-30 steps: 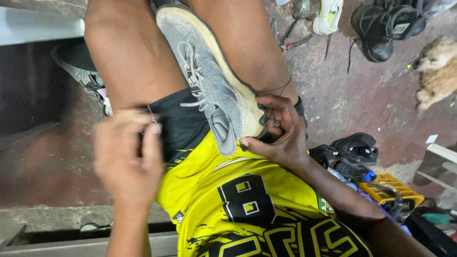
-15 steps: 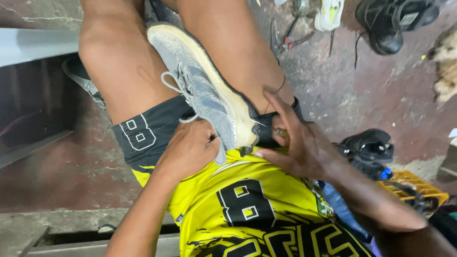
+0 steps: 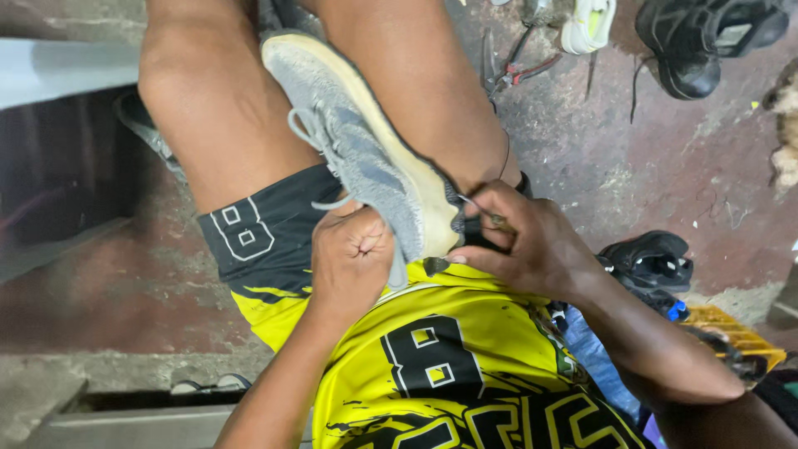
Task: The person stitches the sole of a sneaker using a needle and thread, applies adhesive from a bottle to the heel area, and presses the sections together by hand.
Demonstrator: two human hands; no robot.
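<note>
A grey knit sneaker (image 3: 357,141) with a cream sole lies between my thighs, its heel toward my lap. My left hand (image 3: 351,258) is a closed fist against the sneaker's heel side, by its laces. My right hand (image 3: 519,237) grips the heel end, its fingers pinching a thin tool or needle (image 3: 490,218) at the sole's edge. Below both hands are my yellow and black jersey (image 3: 449,366) and black shorts (image 3: 258,237).
Pliers (image 3: 509,73) lie on the worn red concrete floor past my right leg. A white shoe (image 3: 588,23) and a black sneaker (image 3: 698,46) sit at the top right. Another black shoe (image 3: 652,262) and a yellow box (image 3: 740,337) are at my right side.
My left hand dropped from mid-air onto the sneaker's heel side and closed into a fist. My right hand shifted along the heel and now pinches the thin tool there.
</note>
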